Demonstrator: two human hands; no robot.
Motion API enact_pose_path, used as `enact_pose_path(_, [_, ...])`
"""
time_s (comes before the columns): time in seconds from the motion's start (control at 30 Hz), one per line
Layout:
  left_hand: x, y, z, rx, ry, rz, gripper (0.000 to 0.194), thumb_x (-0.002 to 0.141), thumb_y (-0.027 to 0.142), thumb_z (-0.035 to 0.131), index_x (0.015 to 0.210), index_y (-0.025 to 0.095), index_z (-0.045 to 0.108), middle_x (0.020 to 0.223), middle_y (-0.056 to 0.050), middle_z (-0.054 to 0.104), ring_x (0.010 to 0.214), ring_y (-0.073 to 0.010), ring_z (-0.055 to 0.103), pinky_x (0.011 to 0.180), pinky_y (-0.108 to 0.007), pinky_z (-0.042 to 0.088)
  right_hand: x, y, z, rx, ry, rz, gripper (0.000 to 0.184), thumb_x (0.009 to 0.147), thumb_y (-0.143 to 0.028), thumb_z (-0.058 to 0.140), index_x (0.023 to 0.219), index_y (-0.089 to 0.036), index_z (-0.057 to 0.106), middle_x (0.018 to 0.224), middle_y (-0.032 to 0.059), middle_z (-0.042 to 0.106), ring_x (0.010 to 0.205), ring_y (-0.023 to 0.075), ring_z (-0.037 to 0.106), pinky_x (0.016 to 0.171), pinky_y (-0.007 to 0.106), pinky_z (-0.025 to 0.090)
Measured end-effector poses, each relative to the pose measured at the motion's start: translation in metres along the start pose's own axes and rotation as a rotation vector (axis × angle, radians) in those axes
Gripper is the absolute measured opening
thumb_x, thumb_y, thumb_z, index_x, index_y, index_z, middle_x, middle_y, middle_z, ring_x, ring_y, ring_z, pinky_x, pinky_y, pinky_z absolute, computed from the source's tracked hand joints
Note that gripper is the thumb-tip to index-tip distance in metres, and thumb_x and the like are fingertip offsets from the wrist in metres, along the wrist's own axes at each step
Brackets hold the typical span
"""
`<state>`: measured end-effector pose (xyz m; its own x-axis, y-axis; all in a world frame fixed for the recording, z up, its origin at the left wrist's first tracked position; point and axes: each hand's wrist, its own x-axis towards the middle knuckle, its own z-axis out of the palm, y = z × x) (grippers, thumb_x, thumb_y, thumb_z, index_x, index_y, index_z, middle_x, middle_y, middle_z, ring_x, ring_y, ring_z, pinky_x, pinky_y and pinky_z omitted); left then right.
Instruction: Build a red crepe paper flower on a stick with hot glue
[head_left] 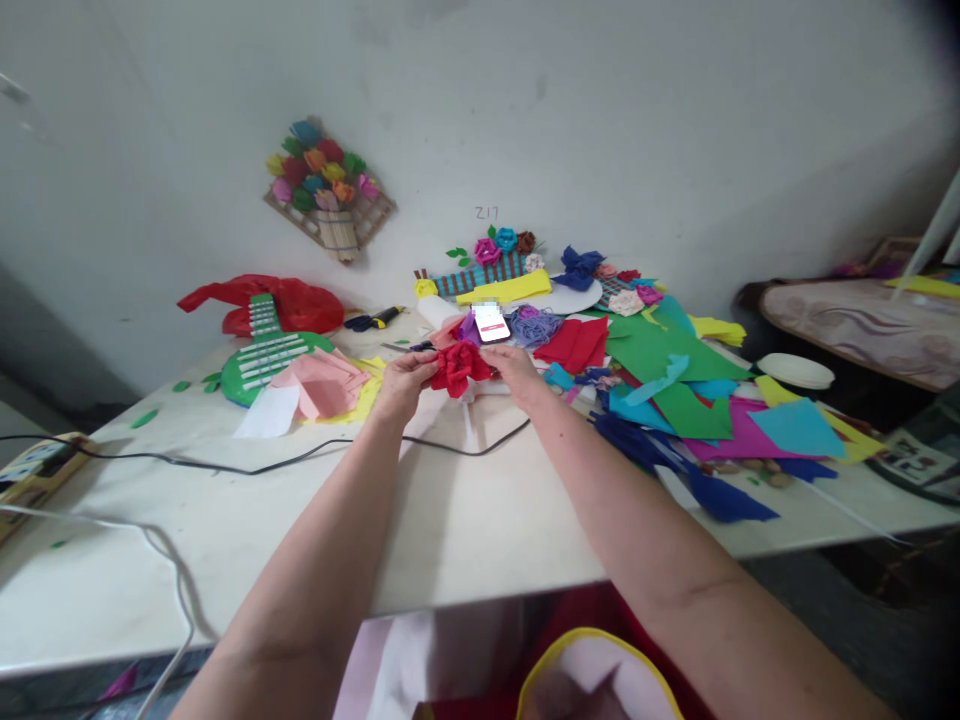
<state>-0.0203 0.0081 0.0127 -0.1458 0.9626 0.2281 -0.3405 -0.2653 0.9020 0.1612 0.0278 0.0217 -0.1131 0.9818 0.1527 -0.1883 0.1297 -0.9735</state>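
Both my arms reach out over a white table. A red paper flower sits between my hands. My left hand grips its left side with curled fingers. Pinching the flower's right side, my right hand has its fingers closed. Just behind the flower a phone stands propped with its screen lit. A white piece shows under the flower.
Coloured paper sheets cover the table's right half. Pink paper and a green paper guitar lie to the left, a red plastic bag behind. A black cable crosses the table. Paper flower crafts stand at the wall.
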Motion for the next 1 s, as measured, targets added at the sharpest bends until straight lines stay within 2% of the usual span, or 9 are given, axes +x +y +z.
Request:
enact_pose_path(0.17, [-0.002, 0.0, 0.001, 0.015, -0.051, -0.016, 0.037, 0.044, 0.025, 0.088, 0.073, 0.013, 0.069, 0.065, -0.003, 0.068, 0.056, -0.0139, 0.062, 0.058, -0.026, 0.049, 0.002, 0.003, 0.0, -0.008, 0.017, -0.034, 0.019, 0.064, -0.035, 0.069, 0.063, -0.017, 0.064, 0.055, -0.0017, 0.06, 0.056, 0.0116, 0.05, 0.058, 0.026, 0.038])
enact_pose_path(0.33, [-0.003, -0.001, -0.002, 0.02, -0.137, -0.029, 0.055, 0.047, 0.021, 0.087, 0.098, 0.013, 0.066, 0.065, -0.002, 0.069, 0.058, -0.016, 0.065, 0.06, -0.028, 0.051, 0.0, -0.001, 0.0, -0.037, 0.033, -0.062, 0.019, 0.063, -0.035, 0.068, 0.067, -0.016, 0.065, 0.06, -0.0006, 0.063, 0.061, 0.0127, 0.053, 0.062, 0.027, 0.041])
enact_pose_path(0.4, [-0.003, -0.001, -0.003, 0.034, -0.165, -0.033, 0.058, 0.048, 0.02, 0.085, 0.102, 0.013, 0.064, 0.066, -0.002, 0.069, 0.059, -0.0165, 0.065, 0.06, -0.029, 0.052, 0.0, -0.002, 0.0, -0.041, 0.032, -0.07, 0.02, 0.062, -0.036, 0.068, 0.067, -0.016, 0.065, 0.061, -0.0006, 0.063, 0.062, 0.0127, 0.052, 0.063, 0.027, 0.041])
enact_pose_path(0.67, [-0.005, 0.004, -0.004, 0.061, -0.244, -0.087, 0.049, 0.056, 0.017, 0.074, 0.104, 0.013, 0.064, 0.07, -0.003, 0.069, 0.064, -0.0185, 0.065, 0.066, -0.033, 0.054, 0.001, 0.001, -0.002, -0.144, 0.023, -0.134, 0.026, 0.061, -0.043, 0.065, 0.06, -0.017, 0.06, 0.053, -0.0043, 0.052, 0.057, 0.0104, 0.044, 0.059, 0.027, 0.036])
enact_pose_path(0.77, [-0.004, 0.005, -0.005, 0.058, -0.23, -0.13, 0.044, 0.06, 0.024, 0.07, 0.103, 0.014, 0.065, 0.068, -0.003, 0.068, 0.061, -0.0184, 0.064, 0.061, -0.031, 0.053, 0.0, 0.001, -0.003, -0.152, -0.017, -0.142, 0.026, 0.061, -0.042, 0.065, 0.06, -0.017, 0.06, 0.054, -0.0039, 0.053, 0.057, 0.0104, 0.043, 0.059, 0.026, 0.035])
enact_pose_path(0.9, [-0.003, 0.007, -0.004, 0.101, -0.207, -0.145, 0.045, 0.066, 0.048, 0.068, 0.093, 0.012, 0.069, 0.067, -0.007, 0.068, 0.055, -0.0175, 0.062, 0.05, -0.026, 0.046, -0.005, -0.003, -0.002, -0.18, -0.111, -0.159, 0.024, 0.06, -0.04, 0.065, 0.058, -0.017, 0.061, 0.053, -0.0046, 0.051, 0.057, 0.01, 0.041, 0.058, 0.026, 0.033])
enact_pose_path(1.0, [-0.004, 0.008, -0.001, 0.16, -0.178, -0.169, 0.048, 0.064, 0.055, 0.071, 0.082, 0.011, 0.07, 0.066, -0.008, 0.067, 0.055, -0.0167, 0.062, 0.048, -0.024, 0.043, -0.008, -0.006, -0.001, -0.202, -0.183, -0.152, 0.022, 0.059, -0.039, 0.067, 0.058, -0.017, 0.061, 0.053, -0.0047, 0.051, 0.057, 0.0099, 0.042, 0.06, 0.027, 0.033])
